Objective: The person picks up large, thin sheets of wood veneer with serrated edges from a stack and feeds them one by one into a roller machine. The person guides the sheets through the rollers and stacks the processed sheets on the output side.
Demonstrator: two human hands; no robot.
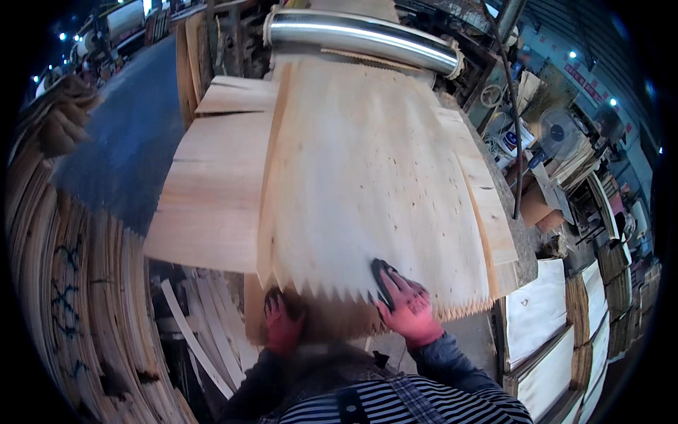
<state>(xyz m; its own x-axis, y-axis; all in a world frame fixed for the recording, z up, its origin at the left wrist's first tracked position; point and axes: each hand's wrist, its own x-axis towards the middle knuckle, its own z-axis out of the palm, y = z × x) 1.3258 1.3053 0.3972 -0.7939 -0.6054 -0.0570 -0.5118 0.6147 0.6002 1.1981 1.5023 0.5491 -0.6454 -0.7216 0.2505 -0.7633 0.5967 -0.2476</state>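
Note:
A wide, pale wood veneer sheet (367, 177) with a jagged near edge lies before me and runs up to a shiny metal roller (360, 35). Both my hands wear red gloves with dark fingers. My right hand (408, 307) rests on the sheet's near edge, its fingers stretched over the top and the thumb apart by the jagged teeth. Lower and to the left, my left hand (284, 326) is closed at the left corner of a browner, shaded veneer sheet (332, 318) under the pale one. Part of its grip is in shadow.
More veneer pieces (212, 191) stick out on the left. Tall veneer stacks (92, 297) stand at far left, with loose strips (198, 332) beside them. To the right are a fan (558, 132), a dark upright rod (519, 141) and stacked pale sheets (537, 311).

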